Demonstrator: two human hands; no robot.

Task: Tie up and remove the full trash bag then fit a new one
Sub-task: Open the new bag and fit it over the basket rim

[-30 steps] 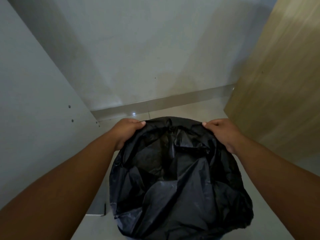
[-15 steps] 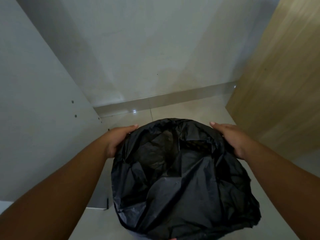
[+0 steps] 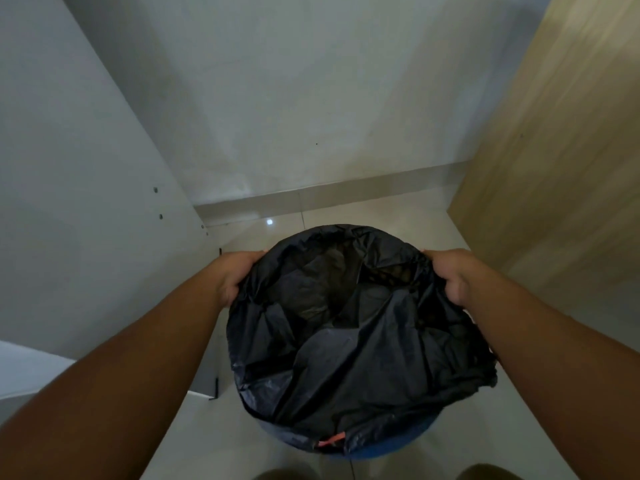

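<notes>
— We saw only a blue sliver of the bin (image 3: 388,446) beneath the black bag (image 3: 346,341); the rest was covered.
— And we couldn't tell what lay in its dark folds, nor how far the left hand (image 3: 235,275) and right hand (image 3: 450,275) reached behind the rim.
— We found the orange scrap (image 3: 331,440) too small to name, and the bottom edge cut off two brown shapes (image 3: 277,475).

The trash bag (image 3: 346,341) stretched between my left fingers (image 3: 247,255) and my right fingers (image 3: 438,257) is plain black. Nearer me than them, the bin (image 3: 391,445) shows blue, with a small orange-red strip (image 3: 332,439) on the bag's edge. Beyond my fingers the floor (image 3: 381,216) is pale cream and the wall (image 3: 294,98) off-white. Right of them is a light wood-grain panel (image 3: 554,168); left, a grey-white panel (image 3: 69,202).
</notes>
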